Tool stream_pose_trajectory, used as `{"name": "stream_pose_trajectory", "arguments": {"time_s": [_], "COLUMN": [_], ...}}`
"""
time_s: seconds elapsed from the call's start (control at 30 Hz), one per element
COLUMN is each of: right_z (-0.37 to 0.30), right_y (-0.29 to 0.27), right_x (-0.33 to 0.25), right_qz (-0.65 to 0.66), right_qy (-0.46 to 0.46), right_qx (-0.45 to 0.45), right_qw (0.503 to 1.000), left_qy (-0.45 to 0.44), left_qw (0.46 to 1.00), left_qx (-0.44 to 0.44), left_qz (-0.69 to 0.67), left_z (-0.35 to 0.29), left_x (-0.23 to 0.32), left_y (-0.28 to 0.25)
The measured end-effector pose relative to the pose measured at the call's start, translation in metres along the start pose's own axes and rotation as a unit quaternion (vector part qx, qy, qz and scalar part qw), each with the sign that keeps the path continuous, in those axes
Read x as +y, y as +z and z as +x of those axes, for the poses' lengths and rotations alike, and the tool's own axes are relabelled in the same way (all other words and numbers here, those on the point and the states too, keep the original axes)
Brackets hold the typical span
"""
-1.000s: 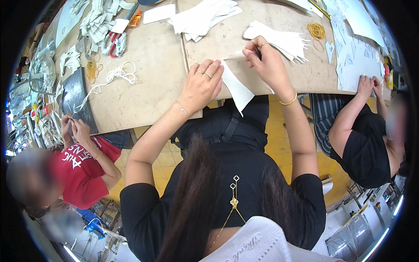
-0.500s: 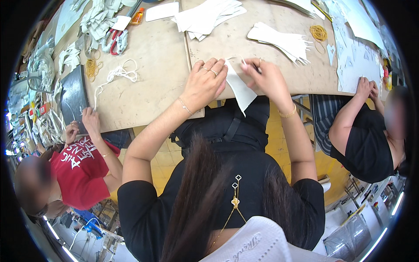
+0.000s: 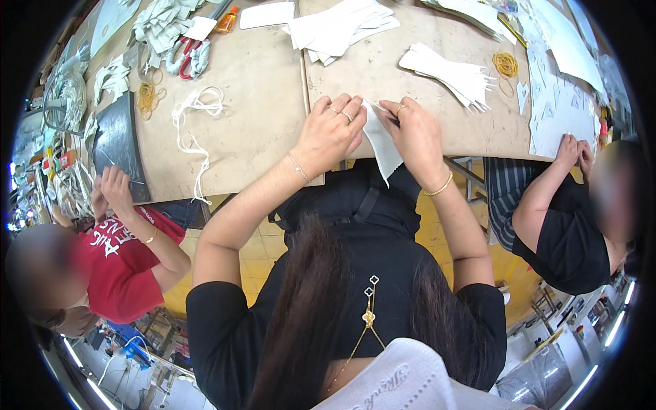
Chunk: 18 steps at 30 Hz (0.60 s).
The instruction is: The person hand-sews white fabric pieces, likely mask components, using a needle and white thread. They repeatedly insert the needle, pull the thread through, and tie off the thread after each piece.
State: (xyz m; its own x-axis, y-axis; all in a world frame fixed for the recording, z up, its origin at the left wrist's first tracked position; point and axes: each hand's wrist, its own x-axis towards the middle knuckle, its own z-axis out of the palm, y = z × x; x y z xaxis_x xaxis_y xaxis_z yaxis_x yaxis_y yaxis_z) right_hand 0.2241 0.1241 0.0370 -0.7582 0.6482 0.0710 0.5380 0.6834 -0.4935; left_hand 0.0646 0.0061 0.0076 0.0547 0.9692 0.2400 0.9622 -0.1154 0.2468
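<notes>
The left hand [image 3: 333, 130] and right hand [image 3: 415, 140] are close together, fingers curled.

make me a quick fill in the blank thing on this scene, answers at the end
1. Between the left hand and the right hand, the thin piece is coloured ____.
2. The loose cord lies to the ____ of the left hand.
3. At the picture's left, the co-worker's shirt is mainly ____.

Missing words: white; left; red.
</notes>
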Motion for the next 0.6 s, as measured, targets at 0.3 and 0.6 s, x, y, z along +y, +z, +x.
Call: {"name": "stream_pose_trajectory", "arguments": {"time_s": [0.3,0.6], "right_z": [-0.027,-0.027], "right_y": [0.018,0.021], "right_x": [-0.005,-0.009], "right_qz": [-0.066,-0.111], "right_qy": [-0.062,-0.081], "right_qx": [0.067,0.067], "right_qw": [0.994,0.988], "left_qy": [0.007,0.015], "left_qw": [1.000,1.000], "left_qx": [-0.016,-0.005], "left_qz": [0.003,0.012], "left_z": [0.004,0.004], "left_x": [0.000,0.000], "left_y": [-0.003,-0.002]}}
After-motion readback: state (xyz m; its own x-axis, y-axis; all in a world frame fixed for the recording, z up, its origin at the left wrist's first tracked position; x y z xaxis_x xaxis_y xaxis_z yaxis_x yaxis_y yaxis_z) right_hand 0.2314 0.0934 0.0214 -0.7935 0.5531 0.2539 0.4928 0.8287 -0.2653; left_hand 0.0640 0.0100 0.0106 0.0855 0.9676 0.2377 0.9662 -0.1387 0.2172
